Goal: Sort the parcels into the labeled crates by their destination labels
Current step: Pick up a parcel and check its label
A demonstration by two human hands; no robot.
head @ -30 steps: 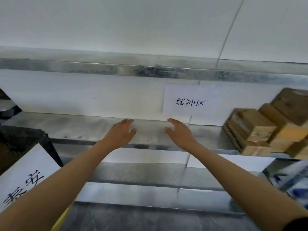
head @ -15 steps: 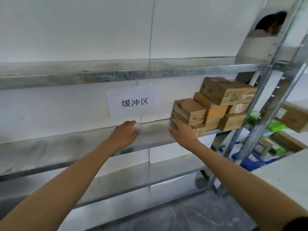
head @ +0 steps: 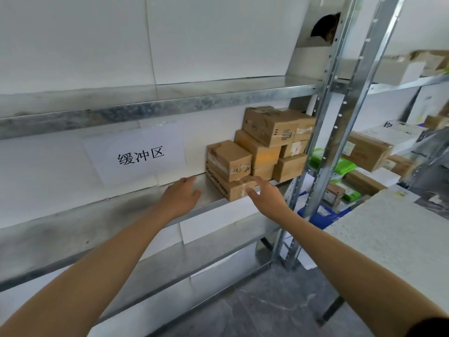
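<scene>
Spread, empty left hand (head: 181, 198) and right hand (head: 266, 195) now brought over to stacked brown cardboard parcels (head: 264, 152); pickup expected next, prob.

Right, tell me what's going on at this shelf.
A person stretches both bare arms toward a stack of brown cardboard parcels at the right end of a galvanised metal shelf, beside a white paper sign. The right hand, fingers open, is at the front corner of the lowest flat parcel; the left hand hovers open over bare shelf. Nothing is held yet.
</scene>
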